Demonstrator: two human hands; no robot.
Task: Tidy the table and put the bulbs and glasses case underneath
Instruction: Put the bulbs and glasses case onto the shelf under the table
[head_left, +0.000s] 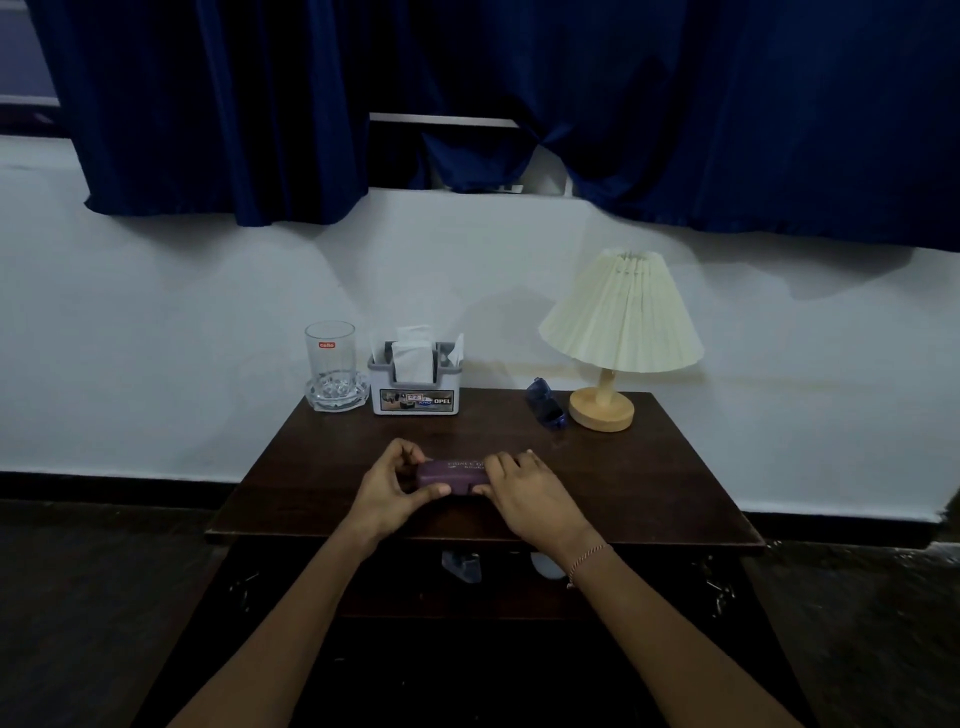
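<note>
A purple glasses case (453, 474) lies shut on the dark wooden table (649, 488), near the middle. My left hand (397, 486) grips its left end with thumb and curled fingers. My right hand (524, 488) grips its right end the same way. A pair of blue glasses (545, 410) lies on the table beside the lamp base. On the lower shelf under the front edge, a white bulb (545, 565) and a second bluish object (461, 565) show partly; the rest is hidden by the tabletop.
At the table's back stand a clear glass (332, 366) in a glass dish, a grey tissue holder (415, 387) and a lamp (621, 332) with a pleated cream shade. A white wall and blue curtains (234, 104) lie behind. Dark floor lies on both sides.
</note>
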